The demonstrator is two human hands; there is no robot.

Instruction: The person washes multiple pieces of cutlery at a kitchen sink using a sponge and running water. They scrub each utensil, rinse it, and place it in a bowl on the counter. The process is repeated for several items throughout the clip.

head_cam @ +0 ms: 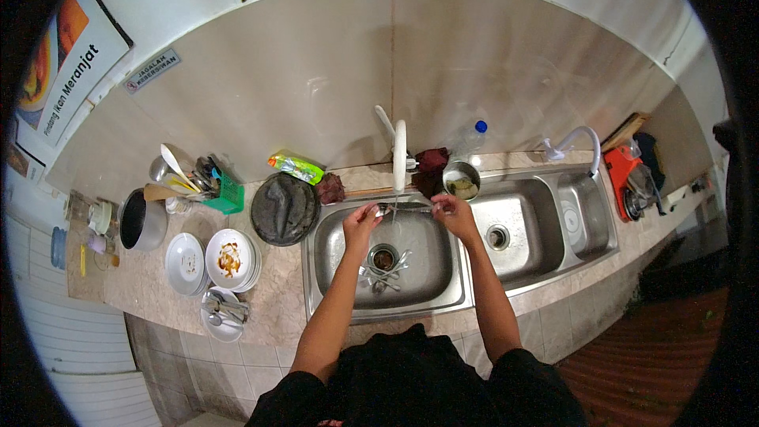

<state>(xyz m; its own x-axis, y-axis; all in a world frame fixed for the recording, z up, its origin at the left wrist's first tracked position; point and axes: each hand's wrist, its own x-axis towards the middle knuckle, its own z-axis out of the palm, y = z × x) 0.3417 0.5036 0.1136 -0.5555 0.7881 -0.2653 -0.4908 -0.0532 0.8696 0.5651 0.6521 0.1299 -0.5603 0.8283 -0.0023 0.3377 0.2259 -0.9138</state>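
My left hand (360,224) and my right hand (453,213) grip opposite ends of a metal spoon (412,207) over the left sink basin (439,261). Blur and fingers hide part of it, so its exact shape is uncertain. From the white gooseneck faucet (400,154) a thin stream of water runs down onto or just past the spoon. Several spoons and forks (388,277) lie in the basin, around and below its drain (383,258). Just behind my right hand stands a metal bowl (461,180) with a greenish sponge or scrubber (462,187) inside.
Stacked white plates (230,258), one sauce-stained, and a dish of cutlery (224,314) sit at left. Behind them are a pot (142,225) and a green utensil basket (228,194). A dark round lid (284,209) borders the sink. Rightward are a second basin (528,243) and another faucet (578,139).
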